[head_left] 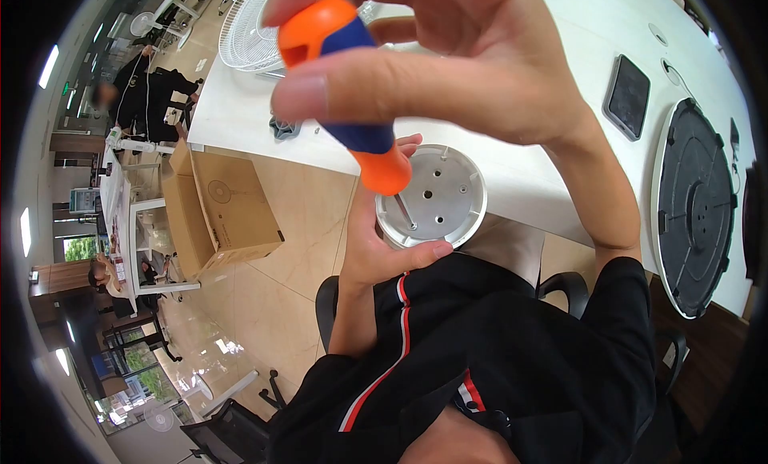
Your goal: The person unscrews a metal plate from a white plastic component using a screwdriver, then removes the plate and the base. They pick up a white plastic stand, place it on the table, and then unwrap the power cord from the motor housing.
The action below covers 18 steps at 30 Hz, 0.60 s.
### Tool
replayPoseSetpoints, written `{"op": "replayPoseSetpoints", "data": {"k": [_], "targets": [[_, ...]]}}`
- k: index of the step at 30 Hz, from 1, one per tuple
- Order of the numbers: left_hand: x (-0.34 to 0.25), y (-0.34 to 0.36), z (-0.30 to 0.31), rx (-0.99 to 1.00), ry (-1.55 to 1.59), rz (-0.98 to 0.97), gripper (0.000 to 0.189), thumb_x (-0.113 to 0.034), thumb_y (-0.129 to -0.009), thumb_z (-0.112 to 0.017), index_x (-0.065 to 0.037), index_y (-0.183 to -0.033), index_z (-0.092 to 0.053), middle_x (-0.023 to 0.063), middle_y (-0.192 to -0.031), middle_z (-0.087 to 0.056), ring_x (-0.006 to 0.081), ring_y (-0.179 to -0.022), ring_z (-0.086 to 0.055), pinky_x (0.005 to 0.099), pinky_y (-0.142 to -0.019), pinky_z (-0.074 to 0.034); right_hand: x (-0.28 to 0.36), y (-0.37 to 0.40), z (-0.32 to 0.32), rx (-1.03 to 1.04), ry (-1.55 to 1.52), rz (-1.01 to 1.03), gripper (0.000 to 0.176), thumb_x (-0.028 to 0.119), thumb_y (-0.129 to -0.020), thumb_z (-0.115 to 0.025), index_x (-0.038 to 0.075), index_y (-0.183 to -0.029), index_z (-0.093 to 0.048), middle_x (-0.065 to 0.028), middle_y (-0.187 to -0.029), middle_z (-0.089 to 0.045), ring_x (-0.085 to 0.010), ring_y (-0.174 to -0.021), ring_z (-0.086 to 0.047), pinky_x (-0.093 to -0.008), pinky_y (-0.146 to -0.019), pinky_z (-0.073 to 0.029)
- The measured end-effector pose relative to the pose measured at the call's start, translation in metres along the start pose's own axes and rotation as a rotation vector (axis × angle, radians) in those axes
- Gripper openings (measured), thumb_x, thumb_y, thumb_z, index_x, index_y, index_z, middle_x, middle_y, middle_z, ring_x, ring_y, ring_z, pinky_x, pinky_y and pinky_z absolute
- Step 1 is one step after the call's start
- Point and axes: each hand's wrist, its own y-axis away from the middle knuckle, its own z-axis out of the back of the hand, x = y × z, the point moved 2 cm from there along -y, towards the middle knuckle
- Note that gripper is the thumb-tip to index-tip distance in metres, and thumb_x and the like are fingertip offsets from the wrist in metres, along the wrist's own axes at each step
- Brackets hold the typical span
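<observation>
My right hand (pixel 480 72) is closed around the handle of an orange and blue screwdriver (pixel 384 164), high and close to the camera. The screwdriver's metal shaft slants down, and its tip meets a screw spot near the lower left of a round white part (pixel 448 194). This shallow, dish-like part has a grey inner face with several holes and a raised rim. My left hand (pixel 376 244) grips its left side, thumb along the lower rim and fingers partly hidden behind. A small grey knob (pixel 284 128) lies on the table left of the screwdriver.
On the white table (pixel 560 192) are a white fan grille (pixel 244 32), a dark phone (pixel 628 96) and a large black round base (pixel 696 208) at the right. An open cardboard box (pixel 232 208) stands on the floor to the left. Other people are farther off at left.
</observation>
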Motion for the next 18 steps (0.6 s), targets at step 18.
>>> {"op": "replayPoseSetpoints", "data": {"k": [18], "targets": [[-0.002, 0.001, -0.006, -0.088, 0.073, 0.042, 0.113, -0.033, -0.059, -0.097, 0.001, -0.149, -0.04, 0.0181, -0.142, -0.053, 0.0288, -0.132, -0.055, 0.0415, -0.111, -0.045, -0.04, -0.002, 0.001, 0.074, -0.279, 0.058, 0.036, 0.023, -0.102, -0.063, 0.003, -0.133, -0.06, -0.0099, -0.116, -0.067, -0.0158, -0.108, -0.065, -0.0321, -0.09, -0.056]]}}
